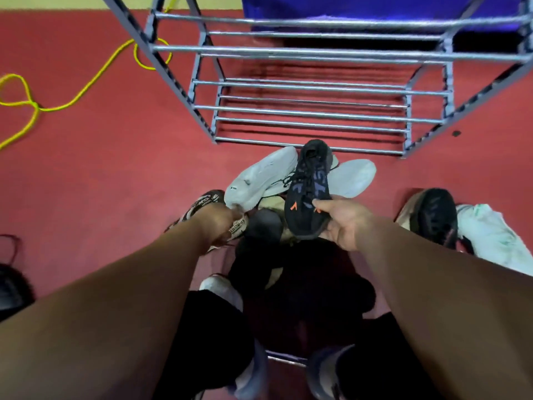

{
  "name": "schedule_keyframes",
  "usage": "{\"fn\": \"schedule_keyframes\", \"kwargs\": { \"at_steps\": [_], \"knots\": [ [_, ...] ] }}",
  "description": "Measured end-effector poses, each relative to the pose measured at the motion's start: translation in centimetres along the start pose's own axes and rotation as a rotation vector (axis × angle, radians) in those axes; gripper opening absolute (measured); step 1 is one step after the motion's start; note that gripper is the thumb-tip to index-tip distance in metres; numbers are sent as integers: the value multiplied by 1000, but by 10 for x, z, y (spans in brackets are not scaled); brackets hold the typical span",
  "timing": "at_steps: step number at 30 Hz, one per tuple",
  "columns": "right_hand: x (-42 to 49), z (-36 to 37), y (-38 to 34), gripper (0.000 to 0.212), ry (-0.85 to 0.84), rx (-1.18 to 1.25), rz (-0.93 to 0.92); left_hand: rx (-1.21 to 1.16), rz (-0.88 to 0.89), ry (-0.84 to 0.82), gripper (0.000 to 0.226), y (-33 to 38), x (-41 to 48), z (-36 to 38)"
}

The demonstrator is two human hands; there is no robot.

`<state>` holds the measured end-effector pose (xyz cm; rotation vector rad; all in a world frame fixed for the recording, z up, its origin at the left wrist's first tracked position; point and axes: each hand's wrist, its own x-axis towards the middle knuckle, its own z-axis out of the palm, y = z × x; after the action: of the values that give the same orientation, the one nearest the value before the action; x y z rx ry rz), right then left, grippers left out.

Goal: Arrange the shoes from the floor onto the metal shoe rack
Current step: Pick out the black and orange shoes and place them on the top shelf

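your right hand [346, 223], at centre frame, grips the near end of a black knit sneaker with orange marks [308, 186], just below the grey metal tube shoe rack [317, 111], whose top is cut off. your left hand [219, 223] hides its fingers between a pale grey sneaker [259, 177] and a brown lettered sneaker [202, 203]; its grip can't be told.

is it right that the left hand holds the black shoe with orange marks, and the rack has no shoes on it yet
No. The head view shows the right hand holding the black shoe with orange marks; the left hand is down by a white shoe. The rack has no shoes on it yet.
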<state>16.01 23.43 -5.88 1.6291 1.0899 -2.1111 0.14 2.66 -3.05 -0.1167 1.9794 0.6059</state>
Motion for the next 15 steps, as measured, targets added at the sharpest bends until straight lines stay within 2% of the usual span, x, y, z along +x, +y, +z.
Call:
{"fn": "schedule_keyframes", "kwargs": {
  "at_steps": [5, 8, 10, 12, 15],
  "knots": [
    [11, 8, 14, 17, 120, -121, 6, 73, 4, -47, 16, -19, 5, 4],
    [14, -7, 21, 15, 195, -192, 16, 54, 82, -59, 2, -4, 7, 16],
    [17, -16, 21, 10, 260, -199, 28, 49, 109, -97, 6, 9, 11, 23],
    [21, -18, 15, 14, 266, -202, 26, 64, 129, -100, 15, 17, 20, 25],
    [28, -14, 9, 18, 283, -263, 14, 120, 138, -95, 18, 21, 29, 24]
  ]
}}
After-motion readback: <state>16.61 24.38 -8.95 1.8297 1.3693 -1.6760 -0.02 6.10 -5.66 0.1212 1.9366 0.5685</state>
